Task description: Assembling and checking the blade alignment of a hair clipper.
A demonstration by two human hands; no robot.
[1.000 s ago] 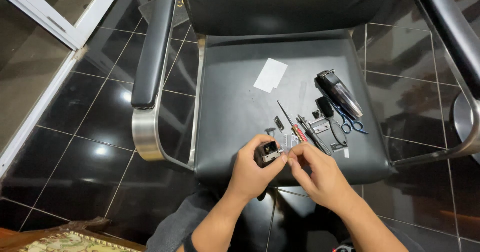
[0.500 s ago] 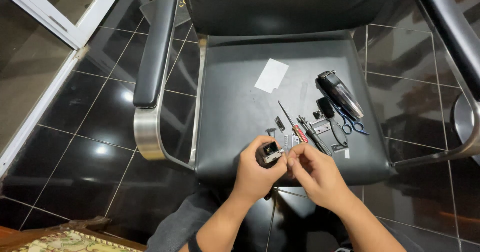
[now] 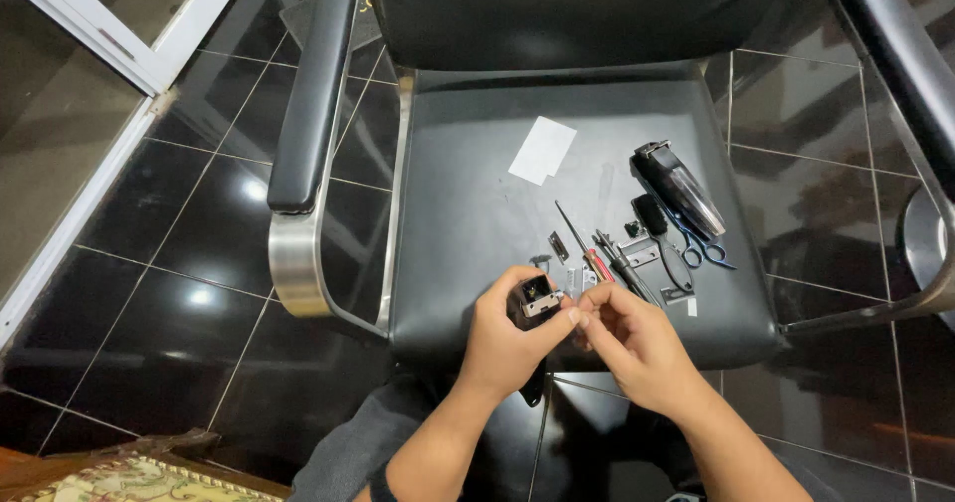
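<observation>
Both my forearms reach up from below, meeting over the front edge of the chair seat (image 3: 477,194). My left hand (image 3: 512,348) wraps the small black clipper body (image 3: 534,298), held tight. My right hand (image 3: 637,343) pinches at its metal head; fingertips narrow, whatever they hold is too small to tell

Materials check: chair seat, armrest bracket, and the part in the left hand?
Chair seat: looks like black leather or vinyl, matte with soft sheen and slight creases. Armrest bracket: polished metal, likely chrome, mirror-bright reflections. Part in the left hand: seemingly black plastic body with a pale, possibly metal, front piece.
</observation>
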